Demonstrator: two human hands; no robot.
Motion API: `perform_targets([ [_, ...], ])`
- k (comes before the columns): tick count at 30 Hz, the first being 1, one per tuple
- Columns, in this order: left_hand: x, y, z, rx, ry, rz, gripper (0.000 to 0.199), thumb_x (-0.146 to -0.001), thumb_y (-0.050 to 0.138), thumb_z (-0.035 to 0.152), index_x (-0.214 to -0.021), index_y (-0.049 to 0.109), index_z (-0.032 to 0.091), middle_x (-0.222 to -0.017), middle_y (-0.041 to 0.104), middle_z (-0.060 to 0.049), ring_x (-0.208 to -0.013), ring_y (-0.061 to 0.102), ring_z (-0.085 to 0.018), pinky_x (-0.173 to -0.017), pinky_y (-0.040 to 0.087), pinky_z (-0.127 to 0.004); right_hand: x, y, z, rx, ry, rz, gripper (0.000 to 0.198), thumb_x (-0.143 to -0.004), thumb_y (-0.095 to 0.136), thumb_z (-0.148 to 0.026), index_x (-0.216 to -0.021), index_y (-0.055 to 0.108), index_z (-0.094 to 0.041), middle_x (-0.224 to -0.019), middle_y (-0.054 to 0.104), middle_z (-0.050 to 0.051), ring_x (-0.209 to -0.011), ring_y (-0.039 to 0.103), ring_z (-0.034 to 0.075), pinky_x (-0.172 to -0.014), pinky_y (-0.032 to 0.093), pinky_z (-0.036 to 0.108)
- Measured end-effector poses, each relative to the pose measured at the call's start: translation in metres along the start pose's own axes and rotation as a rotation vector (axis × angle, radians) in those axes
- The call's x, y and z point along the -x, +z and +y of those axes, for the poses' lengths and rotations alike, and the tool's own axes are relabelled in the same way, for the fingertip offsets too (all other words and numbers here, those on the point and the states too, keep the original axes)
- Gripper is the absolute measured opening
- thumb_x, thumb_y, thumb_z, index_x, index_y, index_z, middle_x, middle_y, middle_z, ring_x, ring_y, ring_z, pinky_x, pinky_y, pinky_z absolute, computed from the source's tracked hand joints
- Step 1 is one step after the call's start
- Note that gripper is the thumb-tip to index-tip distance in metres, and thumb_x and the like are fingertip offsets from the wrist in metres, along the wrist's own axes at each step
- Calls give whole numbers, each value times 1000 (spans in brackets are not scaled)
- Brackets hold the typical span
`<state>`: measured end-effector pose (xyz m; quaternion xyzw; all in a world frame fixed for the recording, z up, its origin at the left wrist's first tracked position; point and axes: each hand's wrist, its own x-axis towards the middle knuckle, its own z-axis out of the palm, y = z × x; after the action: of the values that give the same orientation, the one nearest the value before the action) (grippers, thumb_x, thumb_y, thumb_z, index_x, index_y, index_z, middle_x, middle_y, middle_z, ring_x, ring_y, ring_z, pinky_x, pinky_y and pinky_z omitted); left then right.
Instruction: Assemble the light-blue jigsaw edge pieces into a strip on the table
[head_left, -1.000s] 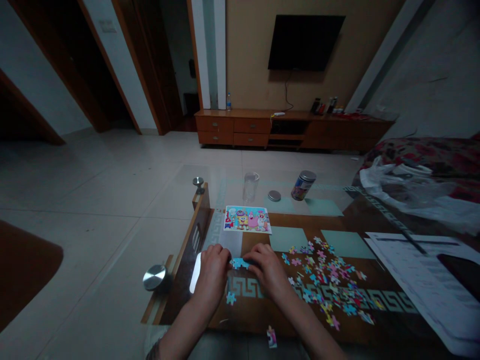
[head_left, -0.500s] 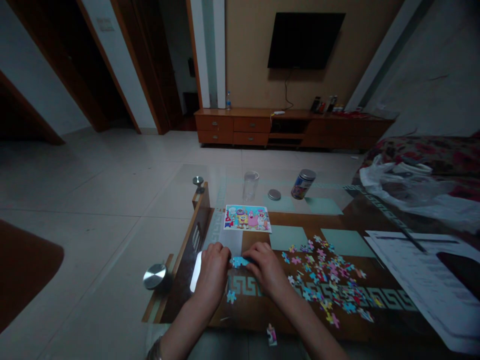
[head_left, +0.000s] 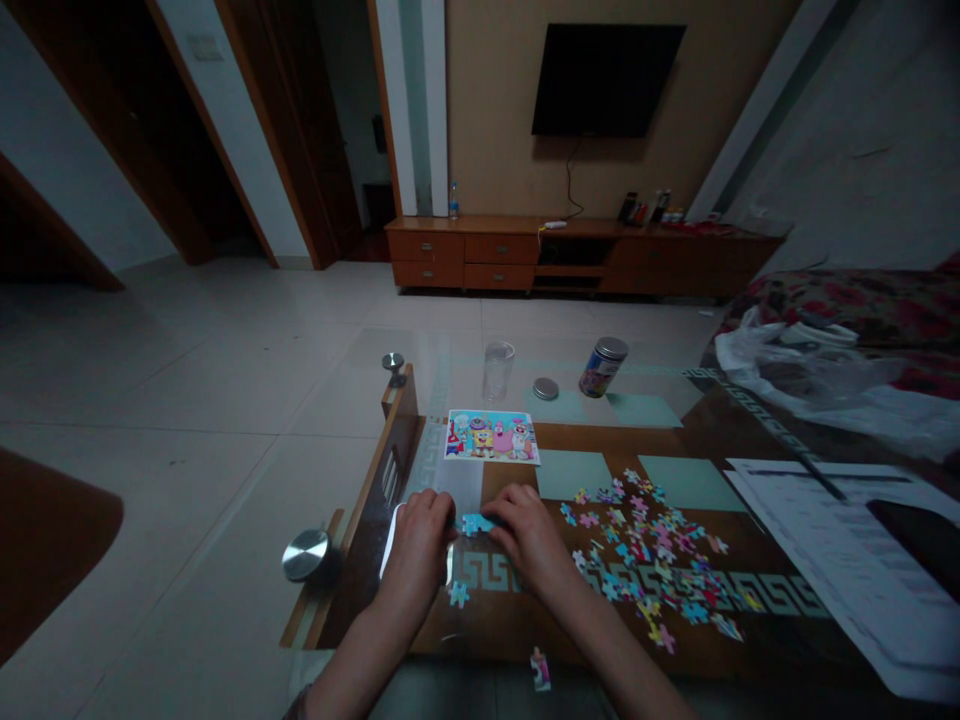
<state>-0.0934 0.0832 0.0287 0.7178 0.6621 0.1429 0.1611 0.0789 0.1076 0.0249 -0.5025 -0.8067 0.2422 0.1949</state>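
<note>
A short strip of joined blue jigsaw pieces lies on the glass tabletop between my hands. My left hand has its fingers bent and closed at the strip's left end; the fingertips are partly hidden. At the right end, my right hand pinches the strip between thumb and fingers. A single light-blue jigsaw piece lies below my left hand, and a pink and white piece sits near the front edge. Just beyond my hands is a colourful cartoon picture card.
Many loose jigsaw pieces are spread to the right. Behind the card stand a clear plastic jar, a metal lid and a printed can. Papers and a dark phone lie far right, near a plastic bag.
The view has shifted slightly. My left hand has moved a little away from the strip's left end, showing more blue; my right hand keeps its pinch.
</note>
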Motion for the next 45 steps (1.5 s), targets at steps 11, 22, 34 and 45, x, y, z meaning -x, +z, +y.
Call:
perform_targets([
  [11, -5, 1, 3, 79, 23, 59, 23, -83, 40, 5, -75, 55, 21, -81, 62, -1, -85, 56, -20, -74, 34, -32, 0, 3, 1, -7, -26, 40, 28, -75, 61, 0, -93, 69, -20, -91, 60, 5, -89, 50, 21, -78, 41, 32],
  [22, -9, 6, 3, 33, 22, 33, 24, -84, 40, 8, -78, 59, 20, -84, 62, -2, -89, 56, -21, -77, 34, -35, 0, 1, -1, 27, -2, 4, 24, -77, 63, -3, -95, 69, -18, -94, 61, 6, -92, 50, 21, -80, 41, 32],
  [34, -1, 3, 5, -53, -4, 45, 19, -88, 46, 9, -91, 62, 19, -96, 61, -5, -98, 53, -24, -82, 35, -35, 0, 0, -2, 36, -2, -6, 23, -78, 64, -4, -96, 70, -16, -97, 62, 8, -93, 52, 21, -80, 42, 32],
  [45, 7, 1, 2, -59, 14, 29, 20, -82, 56, 8, -93, 65, 22, -98, 61, -3, -100, 52, -24, -83, 34, -36, 10, -18, 13, 58, 154, 31, 18, -79, 65, -8, -94, 70, -15, -94, 64, 9, -95, 56, 24, -85, 43, 34],
])
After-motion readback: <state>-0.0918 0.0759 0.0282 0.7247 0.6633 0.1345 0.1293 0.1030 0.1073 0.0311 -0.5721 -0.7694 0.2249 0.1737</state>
